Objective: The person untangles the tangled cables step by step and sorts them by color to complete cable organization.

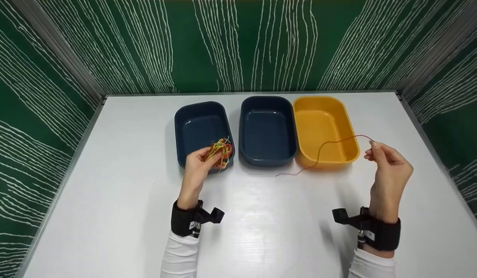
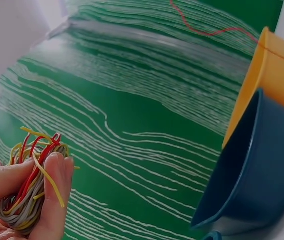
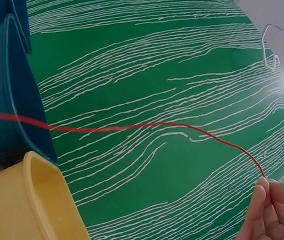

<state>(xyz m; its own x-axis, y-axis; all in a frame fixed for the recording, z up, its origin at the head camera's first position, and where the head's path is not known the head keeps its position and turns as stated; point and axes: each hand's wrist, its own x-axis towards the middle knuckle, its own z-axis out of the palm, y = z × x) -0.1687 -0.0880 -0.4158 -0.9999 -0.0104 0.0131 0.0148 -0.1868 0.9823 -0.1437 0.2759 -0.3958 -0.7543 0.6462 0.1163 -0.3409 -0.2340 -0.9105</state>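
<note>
My left hand [image 1: 198, 162] grips a tangled bundle of thin cords [image 1: 222, 151] over the near right corner of the left dark blue bin [image 1: 179, 135]. Red, yellow and grey strands show in the bundle [image 2: 24, 200] in the left wrist view, with loose ends poking out. Off to the right, my right hand [image 1: 391, 162] pinches one end of a single red cord [image 1: 326, 143] between thumb and fingertips. That cord trails leftward in a wavy line across the yellow bin [image 1: 348, 154], its far end past the bin's near left corner.
A second dark blue bin [image 1: 267, 163] stands between the left bin and the yellow one, right beside the yellow. All three sit toward the back of the white table [image 1: 254, 224]. Green panels with white wavy lines [image 1: 254, 46] enclose the back and sides.
</note>
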